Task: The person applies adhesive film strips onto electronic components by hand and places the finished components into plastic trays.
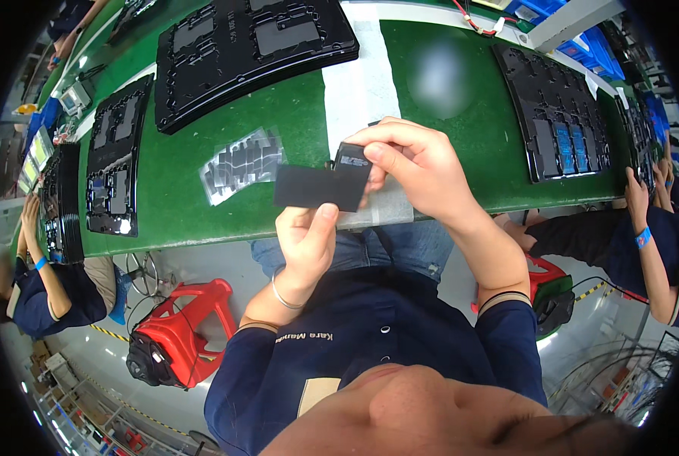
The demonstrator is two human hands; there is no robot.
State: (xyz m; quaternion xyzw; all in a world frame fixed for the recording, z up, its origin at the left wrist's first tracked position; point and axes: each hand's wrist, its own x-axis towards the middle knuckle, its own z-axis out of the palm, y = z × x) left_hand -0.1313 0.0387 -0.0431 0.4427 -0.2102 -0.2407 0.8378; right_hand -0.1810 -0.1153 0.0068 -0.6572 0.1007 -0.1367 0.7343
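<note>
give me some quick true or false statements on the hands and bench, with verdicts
1. The left hand touches the flat black piece. True.
2. The right hand lies empty on the bench. False: its fingers hold a dark printed part.
3. The bracelet is on the right wrist. False: the bracelet circles the left.
4. The bench top is green. True.
5. The stool is blue. False: the stool is red.

Bright light; glints on black tray (256, 64); pale blurred patch (440, 78); edges bowed, corners black.
</note>
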